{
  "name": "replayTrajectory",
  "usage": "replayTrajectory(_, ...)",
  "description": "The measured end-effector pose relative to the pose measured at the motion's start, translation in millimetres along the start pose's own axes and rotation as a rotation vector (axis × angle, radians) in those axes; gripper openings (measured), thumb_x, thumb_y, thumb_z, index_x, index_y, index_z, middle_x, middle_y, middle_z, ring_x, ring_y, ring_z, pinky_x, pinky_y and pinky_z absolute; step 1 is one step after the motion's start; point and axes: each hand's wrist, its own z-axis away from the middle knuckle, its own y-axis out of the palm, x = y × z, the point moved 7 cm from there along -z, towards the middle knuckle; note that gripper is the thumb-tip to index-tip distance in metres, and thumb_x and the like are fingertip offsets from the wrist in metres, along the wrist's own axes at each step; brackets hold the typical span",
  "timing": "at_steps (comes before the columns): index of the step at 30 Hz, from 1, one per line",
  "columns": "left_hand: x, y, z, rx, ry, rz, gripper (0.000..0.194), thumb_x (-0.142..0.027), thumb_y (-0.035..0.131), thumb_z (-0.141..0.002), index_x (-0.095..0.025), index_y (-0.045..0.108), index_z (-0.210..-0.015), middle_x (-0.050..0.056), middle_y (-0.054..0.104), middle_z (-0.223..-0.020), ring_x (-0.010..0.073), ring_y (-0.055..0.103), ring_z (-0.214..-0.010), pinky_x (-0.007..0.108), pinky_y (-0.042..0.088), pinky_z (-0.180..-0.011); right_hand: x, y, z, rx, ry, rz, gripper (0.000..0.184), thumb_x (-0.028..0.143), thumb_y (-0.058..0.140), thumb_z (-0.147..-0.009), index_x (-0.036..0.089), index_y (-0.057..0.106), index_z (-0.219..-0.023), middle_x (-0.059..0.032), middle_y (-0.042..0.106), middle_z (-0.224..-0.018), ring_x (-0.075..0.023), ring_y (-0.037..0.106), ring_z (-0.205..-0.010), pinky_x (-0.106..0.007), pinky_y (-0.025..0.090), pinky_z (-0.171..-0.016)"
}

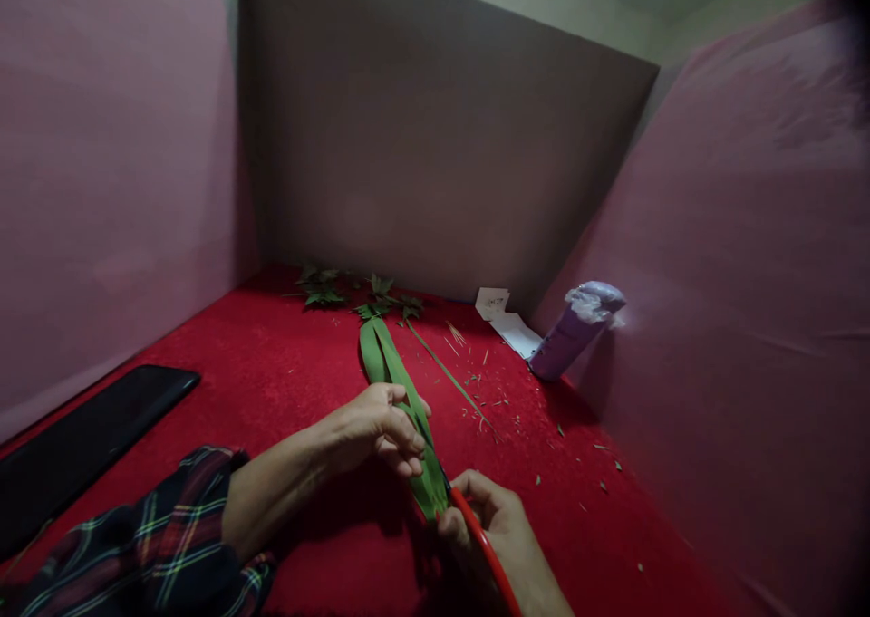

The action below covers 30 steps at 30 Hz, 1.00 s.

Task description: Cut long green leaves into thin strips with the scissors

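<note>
A right hand [499, 519] grips red-handled scissors [477, 528] at the near end of a looped green leaf [401, 363], seemingly not yet cut through; the left hand [381, 427] pinches it farther up. Scraps [504, 402] to the right suggest some cutting is done.

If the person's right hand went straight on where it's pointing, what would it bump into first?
The right hand would probably first meet the lower end of the green leaves held in the left hand, beside its own red-handled scissors; depth is unclear.
</note>
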Motion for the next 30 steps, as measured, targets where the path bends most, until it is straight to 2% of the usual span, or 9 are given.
replayTrajectory(7,0,1.5,1,0.02,0.006,-0.013,0.048,-0.005,0.062,-0.052,-0.011,0.043,-0.096,0.002,0.06,-0.057,0.018,0.061,-0.047,0.026,0.049,-0.044,8,1,-1,-0.002,-0.027,0.083,0.057,0.069,0.06,-0.057,0.016,0.046,-0.071,0.0036,0.046,-0.052,-0.007,0.038,-0.044,-0.019,0.027,-0.043)
replayTrajectory(14,-1,3.9,0,0.044,0.023,-0.001,0.048,-0.005,0.062,-0.053,-0.011,0.043,-0.096,0.002,0.06,-0.056,0.0186,0.061,-0.047,0.026,0.049,-0.044,1,2,-3,0.002,-0.027,0.106,0.057,0.07,0.055,-0.063,0.015,0.044,-0.075,0.0047,0.041,-0.054,-0.006,0.032,-0.045,-0.019,0.024,-0.042)
replayTrajectory(19,1,6.1,1,0.048,0.003,0.014,0.054,-0.003,0.063,-0.051,-0.011,0.041,-0.1,0.001,0.059,-0.053,0.0198,0.061,-0.045,0.028,0.049,-0.044,-2,6,-6,0.006,-0.07,0.048,0.052,0.066,0.051,-0.07,0.015,0.044,-0.074,0.0062,0.033,-0.056,-0.0053,0.023,-0.047,-0.019,0.017,-0.042)
replayTrajectory(23,2,6.5,0,0.074,0.015,0.015,0.055,-0.005,0.065,-0.052,-0.012,0.041,-0.101,0.002,0.06,-0.056,0.0197,0.061,-0.047,0.028,0.05,-0.045,-2,7,-7,0.005,-0.097,0.006,0.05,0.064,0.053,-0.071,0.014,0.044,-0.073,0.006,0.032,-0.057,-0.0056,0.022,-0.049,-0.019,0.016,-0.043)
replayTrajectory(26,3,3.1,-2,0.064,0.008,0.048,0.049,-0.008,0.069,-0.053,-0.014,0.041,-0.093,0.002,0.061,-0.059,0.0177,0.061,-0.048,0.03,0.051,-0.048,-3,4,-9,-0.011,-0.108,0.014,0.05,0.063,0.054,-0.071,0.015,0.044,-0.071,0.0058,0.031,-0.057,-0.0057,0.022,-0.05,-0.019,0.017,-0.043)
replayTrajectory(30,2,-3.2,-5,0.015,0.023,0.09,0.032,-0.017,0.071,-0.058,-0.014,0.044,-0.076,0.001,0.056,-0.058,0.0132,0.058,-0.051,0.028,0.051,-0.05,-5,2,-10,-0.024,-0.1,0.001,0.049,0.062,0.054,-0.072,0.015,0.043,-0.071,0.0073,0.029,-0.055,-0.0048,0.019,-0.048,-0.019,0.014,-0.041)
